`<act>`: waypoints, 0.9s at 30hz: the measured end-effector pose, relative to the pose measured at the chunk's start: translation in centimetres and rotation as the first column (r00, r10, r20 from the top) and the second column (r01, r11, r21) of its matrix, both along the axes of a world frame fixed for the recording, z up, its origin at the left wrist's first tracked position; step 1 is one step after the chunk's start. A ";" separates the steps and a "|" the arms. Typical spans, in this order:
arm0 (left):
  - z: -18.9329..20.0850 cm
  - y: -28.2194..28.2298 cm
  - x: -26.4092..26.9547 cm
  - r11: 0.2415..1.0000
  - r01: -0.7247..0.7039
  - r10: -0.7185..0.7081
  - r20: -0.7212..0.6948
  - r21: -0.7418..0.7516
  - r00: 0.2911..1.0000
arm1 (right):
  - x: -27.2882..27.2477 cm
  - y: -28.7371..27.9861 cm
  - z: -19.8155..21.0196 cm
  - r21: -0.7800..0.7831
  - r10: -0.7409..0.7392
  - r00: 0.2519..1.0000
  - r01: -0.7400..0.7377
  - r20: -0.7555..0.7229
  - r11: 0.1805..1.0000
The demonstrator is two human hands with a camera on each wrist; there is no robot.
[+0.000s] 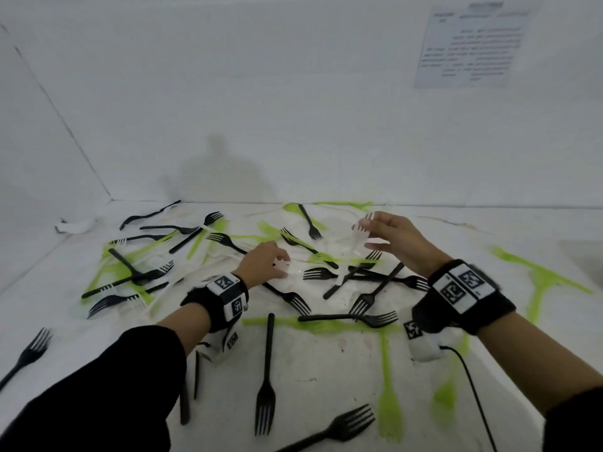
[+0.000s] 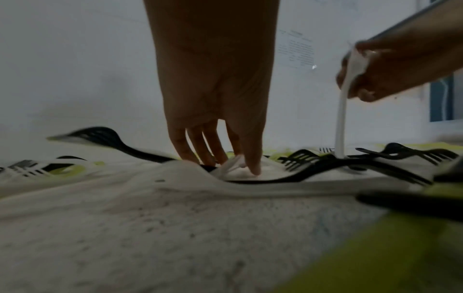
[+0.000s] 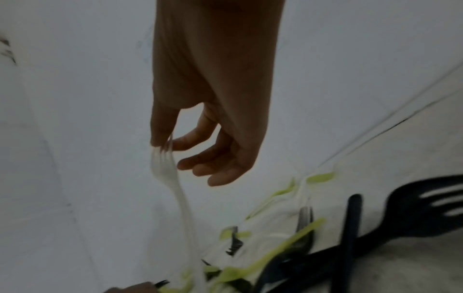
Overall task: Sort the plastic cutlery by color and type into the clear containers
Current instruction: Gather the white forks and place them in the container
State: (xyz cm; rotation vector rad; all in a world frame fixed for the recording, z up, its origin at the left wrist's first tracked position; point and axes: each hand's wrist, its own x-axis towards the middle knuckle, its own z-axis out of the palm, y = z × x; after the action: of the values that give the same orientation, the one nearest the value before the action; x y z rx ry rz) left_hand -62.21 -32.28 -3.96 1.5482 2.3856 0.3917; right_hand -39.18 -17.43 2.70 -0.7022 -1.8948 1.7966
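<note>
Black, white and green plastic forks lie scattered over a white table point(image 1: 319, 363). My right hand point(image 1: 378, 234) pinches the tines of a white fork point(image 1: 354, 252) between thumb and forefinger; the fork hangs steeply with its handle end down among black forks point(image 3: 175, 190) point(image 2: 342, 111). My left hand point(image 1: 275, 261) reaches down onto the pile, its fingertips point(image 2: 253, 166) closing on the head of another white fork point(image 1: 283, 265) point(image 2: 231, 165) that still lies on the table. No clear containers are in view.
Black forks point(image 1: 266, 380) and a green fork point(image 1: 390, 396) lie near the front edge. White walls close the table at the back and left. A printed sheet point(image 1: 470, 44) hangs at upper right. A cable point(image 1: 476, 396) runs from my right wrist.
</note>
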 end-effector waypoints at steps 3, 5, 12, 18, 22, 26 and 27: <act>0.4 0.3 -0.5 0.995 -0.005 -0.002 0.068 0.095 0.998 | -1.8 -1.5 0.6 0.005 -0.015 0.998 0.016 -0.058 1.000; 1.2 -0.1 -1.3 0.983 -0.025 -0.002 0.151 0.182 0.988 | -2.9 -2.4 0.7 0.030 -0.020 0.998 0.022 -0.062 0.999; 5.2 -3.6 -4.9 0.900 -0.260 0.037 0.533 0.350 0.845 | -7.7 -4.9 -2.4 0.042 0.052 0.982 -0.061 0.181 0.997; 6.0 -6.5 -8.4 0.685 -0.588 -0.037 0.827 0.430 0.561 | -12.7 -7.1 -4.8 0.324 0.097 0.828 -0.321 0.552 0.890; 7.2 -7.1 -9.1 0.610 -0.626 -0.193 0.858 0.485 0.477 | -15.3 -7.6 -5.9 0.471 -0.025 0.765 -0.370 0.644 0.801; 7.6 -6.5 -8.4 0.718 -0.482 -0.105 0.763 0.502 0.638 | -16.8 -7.7 -5.7 0.512 -0.104 0.723 -0.373 0.683 0.774; 7.5 -6.3 -8.2 0.761 -0.441 -0.057 0.726 0.476 0.685 | -17.1 -7.6 -5.6 0.518 -0.117 0.722 -0.364 0.682 0.774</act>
State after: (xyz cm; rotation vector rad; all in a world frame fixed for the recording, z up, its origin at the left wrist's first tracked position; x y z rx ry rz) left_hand -70.43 -38.55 3.50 0.9822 1.8352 1.6533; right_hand -56.28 -25.07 -2.92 -1.0758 -2.8866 0.8323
